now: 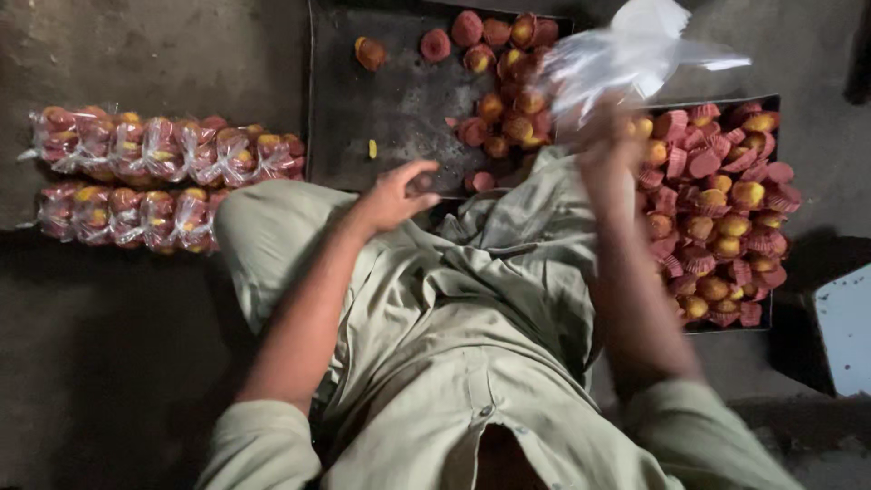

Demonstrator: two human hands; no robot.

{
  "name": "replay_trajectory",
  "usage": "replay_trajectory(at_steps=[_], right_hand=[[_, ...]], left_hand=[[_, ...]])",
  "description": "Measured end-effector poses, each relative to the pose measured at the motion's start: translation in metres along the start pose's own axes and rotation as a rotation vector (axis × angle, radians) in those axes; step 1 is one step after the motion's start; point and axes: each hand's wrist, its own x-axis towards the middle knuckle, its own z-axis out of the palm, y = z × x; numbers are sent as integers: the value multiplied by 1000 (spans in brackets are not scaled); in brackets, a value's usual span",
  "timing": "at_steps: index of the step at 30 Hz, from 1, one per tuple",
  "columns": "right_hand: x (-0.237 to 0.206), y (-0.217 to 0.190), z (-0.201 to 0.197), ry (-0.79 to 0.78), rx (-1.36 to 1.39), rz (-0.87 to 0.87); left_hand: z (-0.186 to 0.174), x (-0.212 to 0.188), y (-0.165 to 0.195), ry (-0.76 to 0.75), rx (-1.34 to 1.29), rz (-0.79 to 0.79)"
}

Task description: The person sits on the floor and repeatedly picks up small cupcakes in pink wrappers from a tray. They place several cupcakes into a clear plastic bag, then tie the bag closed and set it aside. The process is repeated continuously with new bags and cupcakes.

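Fingers of the right hand (606,136) are pinching a clear plastic bag (626,54) above the cupcakes (717,209) | left hand (395,195) is curling, empty | bag looks light, limp, slippery; gripping its mouth edge seems best.

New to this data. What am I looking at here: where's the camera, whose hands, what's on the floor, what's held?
There is one picture, from a camera worn on a person's head, looking down at their own lap and hands. There is no machine; a seated person works with bare hands.

The left hand hovers at the near edge of a dark metal tray, which holds loose small cakes in red paper cups. Its fingers curl, possibly around one cake, but that is too dark to tell.

The right hand, blurred by motion, is raised and grips a clear plastic bag.

A second tray on the right is full of similar cakes. On the left, two rows of bagged cakes lie on the floor.
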Motion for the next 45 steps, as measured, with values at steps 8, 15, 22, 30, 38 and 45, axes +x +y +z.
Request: replay_trajectory(at_steps=[8, 15, 22, 30, 38, 45], right_hand=[[-118, 95, 62, -478, -833, 108], [-92, 85, 78, -371, -779, 23], [-100, 106, 111, -626, -668, 211], [-112, 92, 106, -314, -801, -44], [-126, 97, 133, -786, -1342, -276], [-119, 139, 141, -1162, -1735, -64]], left_hand=[[19, 5, -2, -70, -85, 151], [-33, -11, -16, 493, 147, 108], [9, -2, -2, 140, 511, 124], [2, -4, 7, -173, 695, -145], [6, -14, 4, -212, 855, -333], [3, -22, 14, 155, 810, -289]])
